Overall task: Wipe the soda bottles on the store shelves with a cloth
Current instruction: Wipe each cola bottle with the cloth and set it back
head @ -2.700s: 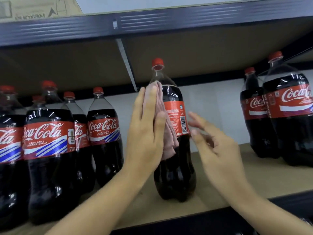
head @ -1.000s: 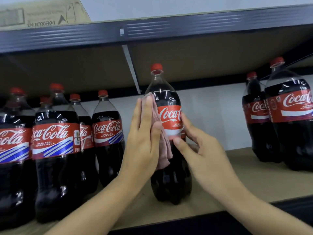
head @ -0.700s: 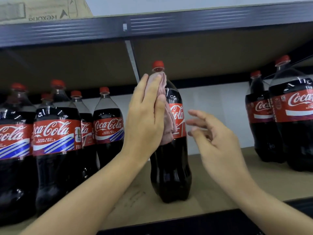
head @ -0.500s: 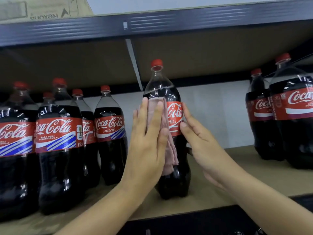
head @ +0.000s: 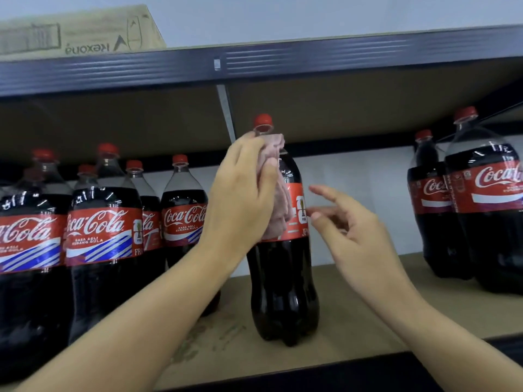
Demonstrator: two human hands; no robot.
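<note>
A tall cola bottle (head: pixel 283 281) with a red cap and red label stands upright alone in the middle of the wooden shelf (head: pixel 368 329). My left hand (head: pixel 240 199) presses a pink cloth (head: pixel 276 193) against the bottle's neck and upper left side, fingers reaching just under the cap. The cloth hangs down over the label. My right hand (head: pixel 359 239) hovers just right of the bottle with its fingers spread and relaxed, touching nothing.
Several more cola bottles (head: pixel 102 244) stand packed together on the left of the shelf. Two more cola bottles (head: pixel 486 210) stand at the right. The upper shelf's dark edge (head: pixel 311 62) runs overhead, with a cardboard box (head: pixel 82 32) on top at left.
My left hand slid the cloth up from the label to the bottle's neck. My right hand let go of the bottle's right side and pulled away. The bottle has turned.
</note>
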